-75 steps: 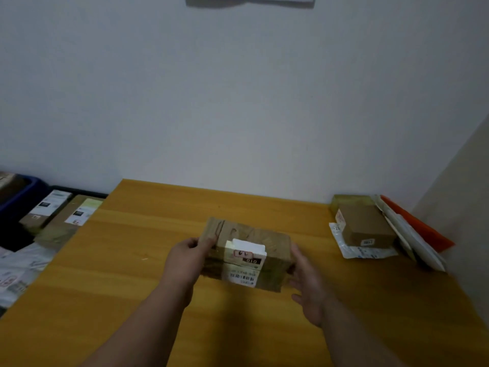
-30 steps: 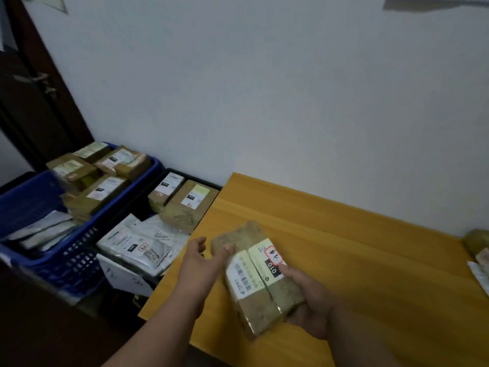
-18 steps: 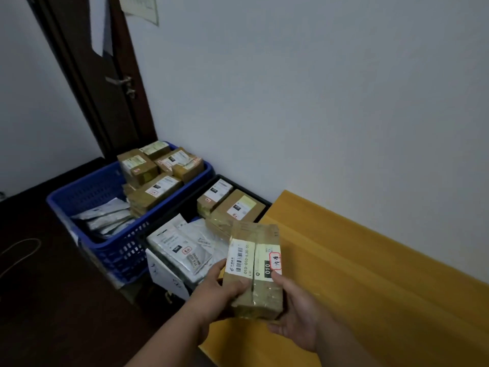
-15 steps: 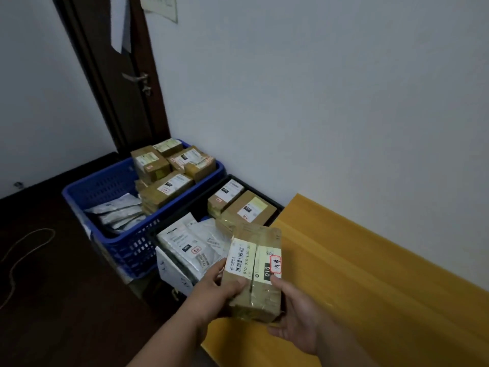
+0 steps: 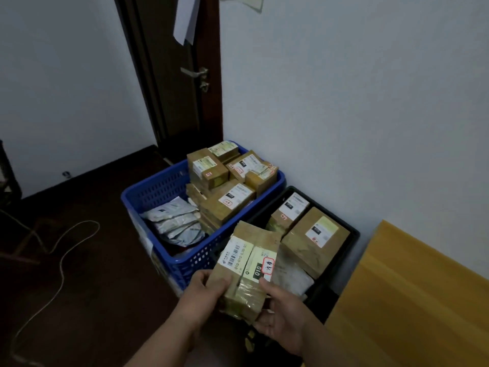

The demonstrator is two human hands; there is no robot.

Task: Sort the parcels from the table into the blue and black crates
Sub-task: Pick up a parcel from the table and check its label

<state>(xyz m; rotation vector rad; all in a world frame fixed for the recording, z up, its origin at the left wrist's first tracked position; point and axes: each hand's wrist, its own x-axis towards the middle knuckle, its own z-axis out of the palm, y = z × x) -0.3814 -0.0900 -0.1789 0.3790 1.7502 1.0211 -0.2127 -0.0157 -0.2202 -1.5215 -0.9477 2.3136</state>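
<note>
Both hands, left hand (image 5: 202,290) and right hand (image 5: 281,309), curl fingers round a brown parcel (image 5: 247,268) near the blue crate (image 5: 164,186) and black crate (image 5: 352,234); next, pick one and drop it in

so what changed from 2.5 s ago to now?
The taped cardboard parcel went from low over the table leftward to above the black crate, beside the blue crate, label turned up. The right hand, open before, now grips it; the left hand kept its grip. Parcels already in both crates look unchanged.
</note>
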